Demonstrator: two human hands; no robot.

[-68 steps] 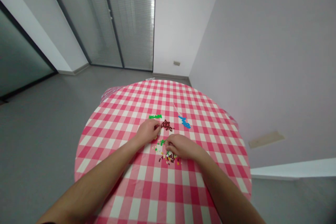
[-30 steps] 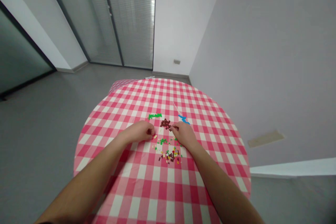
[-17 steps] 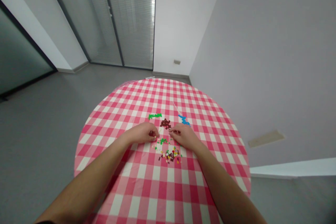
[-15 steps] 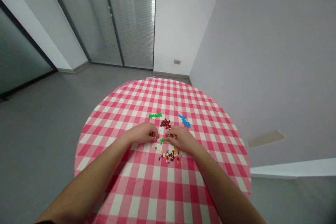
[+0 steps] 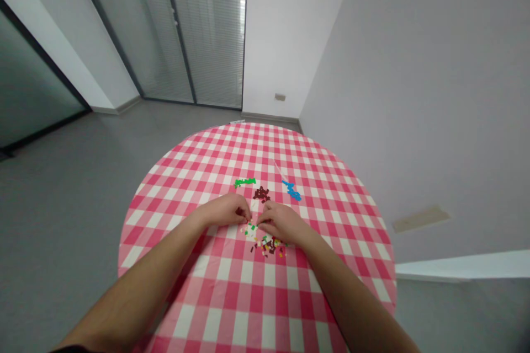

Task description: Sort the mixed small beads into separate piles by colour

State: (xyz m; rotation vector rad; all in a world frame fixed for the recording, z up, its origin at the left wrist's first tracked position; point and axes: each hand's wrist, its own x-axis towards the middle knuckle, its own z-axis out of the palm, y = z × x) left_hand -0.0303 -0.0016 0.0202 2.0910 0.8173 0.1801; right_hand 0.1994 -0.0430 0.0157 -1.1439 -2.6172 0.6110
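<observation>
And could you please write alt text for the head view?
A bare left hand and right hand reach over tiny scattered multicoloured pieces on a red-white checked tablecloth, with a green pile, dark brown pile and blue pile beyond.

gray floor (image 5: 83, 193), pale wall (image 5: 434, 94) on the right, white wall (image 5: 290, 27) at the back with a little plate (image 5: 280, 97) low down, tall glass doors (image 5: 215, 38) with dark frames (image 5: 179, 33), round table (image 5: 348, 204) in a pink-and-white checked cloth (image 5: 248, 309), soft light
</observation>
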